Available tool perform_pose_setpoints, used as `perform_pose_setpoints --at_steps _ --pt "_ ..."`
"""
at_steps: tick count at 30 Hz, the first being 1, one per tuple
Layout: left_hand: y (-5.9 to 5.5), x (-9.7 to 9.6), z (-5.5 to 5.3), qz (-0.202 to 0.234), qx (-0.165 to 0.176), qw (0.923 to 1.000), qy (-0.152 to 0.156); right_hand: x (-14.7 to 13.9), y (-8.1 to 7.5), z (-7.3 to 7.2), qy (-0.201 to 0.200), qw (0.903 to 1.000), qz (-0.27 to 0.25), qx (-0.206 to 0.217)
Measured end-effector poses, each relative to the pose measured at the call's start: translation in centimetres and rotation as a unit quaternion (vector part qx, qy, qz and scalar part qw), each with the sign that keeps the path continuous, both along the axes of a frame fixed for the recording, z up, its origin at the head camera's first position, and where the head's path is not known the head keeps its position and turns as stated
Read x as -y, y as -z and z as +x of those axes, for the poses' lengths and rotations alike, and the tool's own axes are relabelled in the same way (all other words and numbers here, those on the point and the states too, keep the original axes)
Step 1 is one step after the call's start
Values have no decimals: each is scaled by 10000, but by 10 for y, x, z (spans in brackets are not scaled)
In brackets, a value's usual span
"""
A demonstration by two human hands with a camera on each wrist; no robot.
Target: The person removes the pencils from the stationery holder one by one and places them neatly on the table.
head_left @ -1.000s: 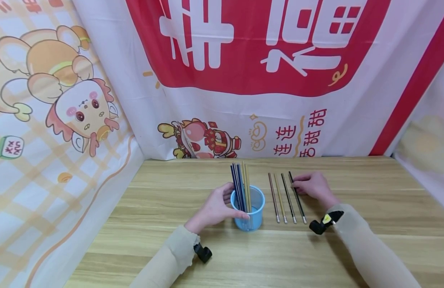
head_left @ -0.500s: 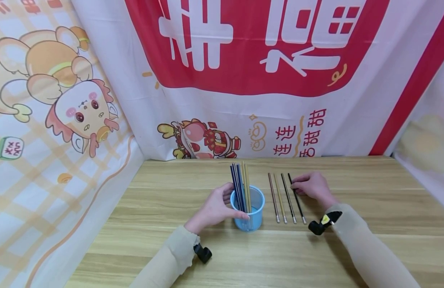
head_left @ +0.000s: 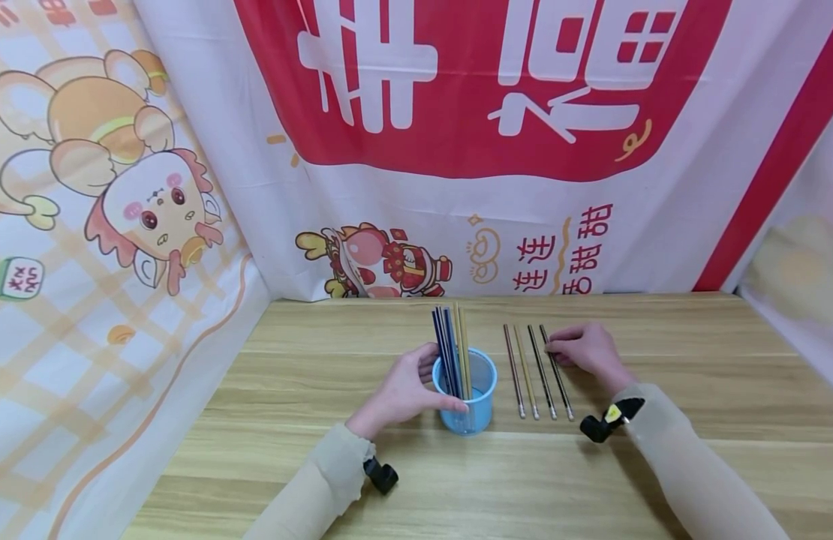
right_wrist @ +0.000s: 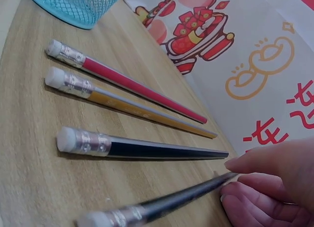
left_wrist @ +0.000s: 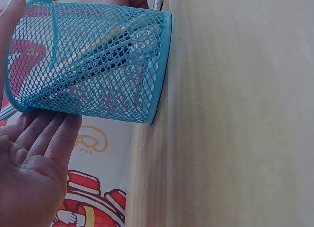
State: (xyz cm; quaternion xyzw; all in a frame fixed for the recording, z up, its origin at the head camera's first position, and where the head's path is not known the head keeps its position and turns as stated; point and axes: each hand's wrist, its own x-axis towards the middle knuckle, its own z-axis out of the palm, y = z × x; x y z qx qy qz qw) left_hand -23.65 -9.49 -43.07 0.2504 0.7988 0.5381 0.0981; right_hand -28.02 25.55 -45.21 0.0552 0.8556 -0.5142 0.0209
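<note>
In the head view my left hand (head_left: 403, 390) holds a light-blue mesh pencil cup (head_left: 482, 414), thumb over its near rim and fingers on the far left side. The cup stands upright with several dark-blue and natural-wood pencils (head_left: 450, 352) leaning left inside. To its right a red pencil (right_wrist: 132, 86), a yellow pencil (right_wrist: 127, 105) and a black pencil (right_wrist: 147, 147) lie side by side, white erasers toward me. Rightmost is another black pencil (right_wrist: 171, 202); my right hand (head_left: 585, 350) pinches it near its far end between thumb and fingers.
The wood-grain table (head_left: 524, 487) ends at a printed red and white cloth (head_left: 470, 169) behind. Another cloth with cartoon figures (head_left: 119, 300) hangs along the left side. Small black wrist cameras (head_left: 381, 475) sit on both sleeves.
The far end of the rightmost black pencil has shifted very slightly left and toward me with my right hand. My left hand and the cup have stayed in place.
</note>
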Motion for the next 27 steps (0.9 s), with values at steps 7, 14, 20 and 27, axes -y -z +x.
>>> perform_pose_setpoints --at_steps 7,14,20,27 --pt "0 0 0 -11 19 10000 -38 1 -11 7 107 9996 -242 107" --pt "0 0 1 -5 33 10000 -51 2 -27 12 54 9992 -388 -116" --pt "0 0 1 -28 27 10000 -71 6 -44 13 41 9986 -421 -316" --pt "0 0 1 -39 12 10000 -76 16 -63 20 17 9972 -557 -502"
